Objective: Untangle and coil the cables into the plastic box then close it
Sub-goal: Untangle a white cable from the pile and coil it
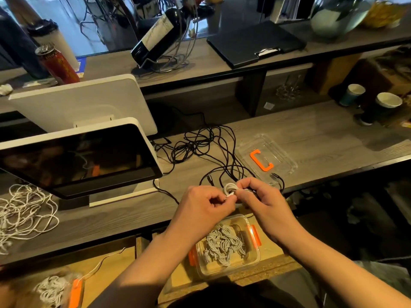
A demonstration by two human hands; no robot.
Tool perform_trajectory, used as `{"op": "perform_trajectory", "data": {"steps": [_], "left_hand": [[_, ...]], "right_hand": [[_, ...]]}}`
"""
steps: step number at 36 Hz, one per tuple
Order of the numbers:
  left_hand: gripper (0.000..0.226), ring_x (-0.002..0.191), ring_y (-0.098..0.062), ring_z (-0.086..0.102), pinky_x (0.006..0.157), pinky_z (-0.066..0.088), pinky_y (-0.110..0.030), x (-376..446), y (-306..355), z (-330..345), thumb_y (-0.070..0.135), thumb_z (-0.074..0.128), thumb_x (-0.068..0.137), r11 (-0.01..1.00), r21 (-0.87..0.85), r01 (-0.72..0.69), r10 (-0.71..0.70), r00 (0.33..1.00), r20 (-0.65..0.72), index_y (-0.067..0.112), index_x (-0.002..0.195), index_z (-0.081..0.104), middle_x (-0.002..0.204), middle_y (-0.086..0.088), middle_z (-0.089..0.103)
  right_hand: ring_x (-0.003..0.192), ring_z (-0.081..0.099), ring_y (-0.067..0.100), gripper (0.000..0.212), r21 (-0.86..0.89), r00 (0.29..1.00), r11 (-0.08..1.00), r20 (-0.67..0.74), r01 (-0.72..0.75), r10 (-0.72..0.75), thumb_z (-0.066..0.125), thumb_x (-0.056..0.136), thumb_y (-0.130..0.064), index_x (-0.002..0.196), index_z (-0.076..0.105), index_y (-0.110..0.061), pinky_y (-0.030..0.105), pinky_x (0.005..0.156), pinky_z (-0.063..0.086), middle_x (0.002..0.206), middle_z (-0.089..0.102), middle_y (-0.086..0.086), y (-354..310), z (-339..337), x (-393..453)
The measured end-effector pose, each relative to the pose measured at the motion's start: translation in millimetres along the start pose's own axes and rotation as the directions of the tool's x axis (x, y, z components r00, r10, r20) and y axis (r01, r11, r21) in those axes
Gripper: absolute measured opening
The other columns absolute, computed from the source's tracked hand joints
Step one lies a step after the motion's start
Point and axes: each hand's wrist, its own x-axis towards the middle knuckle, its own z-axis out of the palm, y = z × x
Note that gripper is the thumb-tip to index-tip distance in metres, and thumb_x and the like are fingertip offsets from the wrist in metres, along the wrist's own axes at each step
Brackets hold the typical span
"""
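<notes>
Fingers (pixel 229 197) of both hands are curled in, pinching a small coil of white cable (pixel 230 188) between them: the left hand (pixel 204 205) nips one end, the right hand (pixel 262 196) wraps the loops, above the near edge of the grey wooden counter (pixel 322 134).

Largest on the counter are two tilted screens (pixel 77 152) filling its left half, with a loose tangle of white cord (pixel 24 210) at the left end, cut off by the frame. The black cables (pixel 204 143) sprawl across the middle, one strand running under the hands. Right of them lies a clear lid with an orange clip (pixel 261 160), close to the near edge; bare counter stretches beyond it to two paper cups (pixel 378 103) at the right end.

Below the counter's edge, on a lower wooden shelf (pixel 115 267), sits the open clear plastic box (pixel 224 247), holding coiled white cables and partly hidden by the left forearm. A second orange-clipped container (pixel 60 290) at the bottom left is blurred and hard to make out.
</notes>
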Motion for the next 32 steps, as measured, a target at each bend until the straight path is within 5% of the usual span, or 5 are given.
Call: {"op": "perform_trajectory", "data": {"steps": [5, 9, 18, 25, 32], "left_hand": [[0.027, 0.047, -0.003, 0.046, 0.049, 0.041, -0.019, 1, 7, -1, 0.030, 0.067, 0.085, 0.996, -0.045, 0.071, -0.072, 0.997, -0.001, 0.014, 0.063, 0.070, 0.055, 0.000, 0.061], [0.029, 0.050, -0.005, 0.044, 0.054, 0.046, -0.034, 3, 8, 5, 0.035, 0.062, 0.085, 0.992, -0.026, 0.127, -0.127, 0.992, 0.012, 0.014, 0.068, 0.069, 0.061, -0.006, 0.062], [0.016, 0.054, -0.003, 0.048, 0.054, 0.043, -0.019, 4, -7, 6, 0.028, 0.058, 0.097, 0.988, 0.068, 0.140, -0.147, 0.983, 0.113, 0.021, 0.086, 0.068, 0.069, -0.002, 0.064], [0.026, 0.060, -0.015, 0.054, 0.062, 0.047, -0.035, 4, -7, 8, 0.025, 0.058, 0.095, 0.991, -0.039, 0.124, -0.122, 0.992, 0.041, 0.016, 0.071, 0.064, 0.069, -0.007, 0.063], [0.023, 0.073, -0.006, 0.067, 0.076, 0.055, -0.027, 1, -15, -2, 0.026, 0.059, 0.095, 0.972, -0.123, 0.200, -0.186, 0.976, 0.115, 0.017, 0.077, 0.070, 0.074, 0.006, 0.071]], "right_hand": [[0.089, 0.064, 0.032, 0.014, 0.043, 1.000, 0.999, -0.004, -0.003, 0.003, 0.058, 0.095, -0.028, 0.095, 0.069, -0.018, 0.055, 0.084, 0.053, 0.090, 0.068, 0.007, -9, 6, 3], [0.086, 0.061, 0.027, 0.014, -0.065, 1.000, 0.998, 0.005, 0.002, -0.002, 0.054, 0.100, -0.019, 0.092, 0.066, -0.016, 0.052, 0.080, 0.051, 0.088, 0.066, 0.007, -8, 6, 7], [0.076, 0.061, 0.024, 0.024, -0.187, 0.995, 0.979, 0.034, -0.084, 0.092, 0.058, 0.090, -0.047, 0.088, 0.064, -0.024, 0.050, 0.075, 0.052, 0.081, 0.067, 0.003, -9, 7, 15], [0.079, 0.066, 0.022, 0.032, -0.202, 0.994, 0.974, 0.031, -0.098, 0.107, 0.058, 0.086, -0.052, 0.082, 0.067, -0.021, 0.051, 0.080, 0.055, 0.080, 0.070, 0.004, -12, 3, 23], [0.067, 0.056, 0.009, 0.029, -0.404, 0.997, 0.914, 0.048, -0.043, 0.068, 0.056, 0.091, -0.049, 0.082, 0.063, -0.022, 0.024, 0.061, 0.047, 0.074, 0.064, 0.001, -12, 8, 22]]}}
